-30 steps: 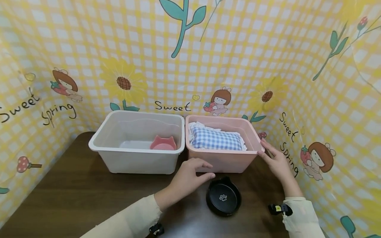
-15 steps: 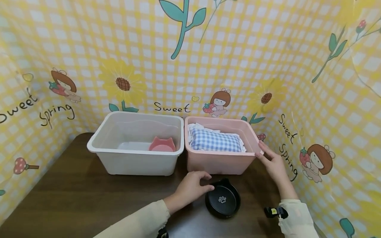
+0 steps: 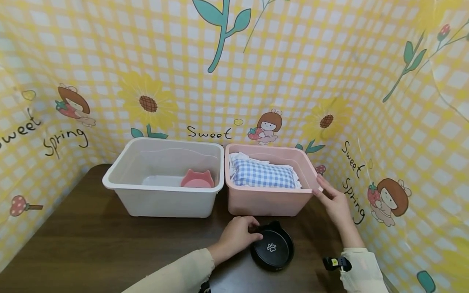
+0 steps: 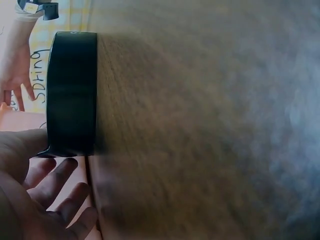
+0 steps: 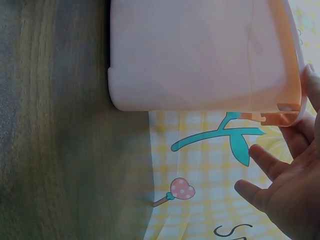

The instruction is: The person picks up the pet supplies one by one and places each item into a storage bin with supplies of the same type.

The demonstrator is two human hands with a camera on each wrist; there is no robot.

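Observation:
A black pet bowl [image 3: 271, 249] with a white paw print stands on the table in the head view. My left hand [image 3: 236, 236] is at its far left rim, thumb over the edge and fingertips close against the outer wall, in a light pinch. In the left wrist view, the thumb lies by the bowl's [image 4: 71, 95] ear-shaped point, with the curved fingers beside it. My right hand [image 3: 334, 203] pinches the right front corner rim of a pink bin [image 3: 269, 202], its other fingers spread. A blue-checked pillow [image 3: 264, 173] with a white frill lies inside this bin.
A white bin [image 3: 165, 202] stands left of the pink one, and a pink cat-eared bowl [image 3: 198, 180] sits inside it. Both bins stand near the yellow checked cloth [image 3: 205, 101] behind. Brown wooden table [image 3: 91, 244] extends to the left and front.
My left hand has come down and toward the black bowl, from above its left side to its rim. The right hand stays at the pink bin's corner. The view shifts slightly.

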